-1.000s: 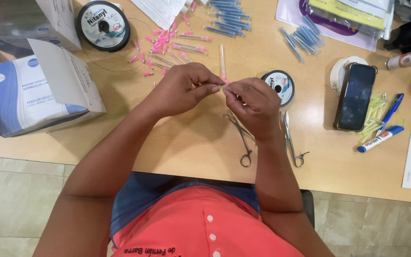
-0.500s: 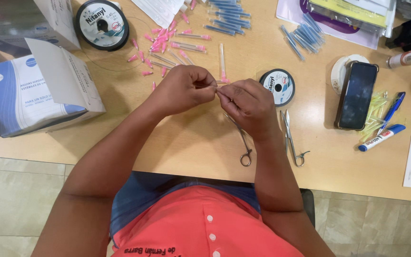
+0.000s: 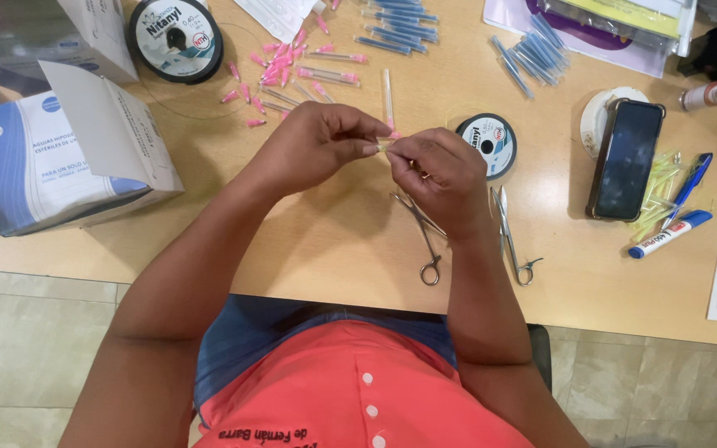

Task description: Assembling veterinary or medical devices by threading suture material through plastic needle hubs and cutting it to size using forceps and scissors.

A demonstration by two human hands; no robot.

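Both hands meet over the middle of the pale wooden table (image 3: 334, 249). The left hand (image 3: 313, 149) and right hand (image 3: 441, 178) each pinch one end of a small pale yellowish needle piece (image 3: 383, 148), fingertips nearly touching. Its long axis runs from nine to three o'clock, and it lies at three o'clock from the left hand's grip. Whether a thread runs through it is too fine to tell. A small black spool of fishing line (image 3: 488, 143) sits at one o'clock from the right hand. Steel scissor-handled forceps (image 3: 425, 236) lie at six o'clock, partly under that hand. Loose pink-hubbed needles (image 3: 292, 70) lie at eleven o'clock.
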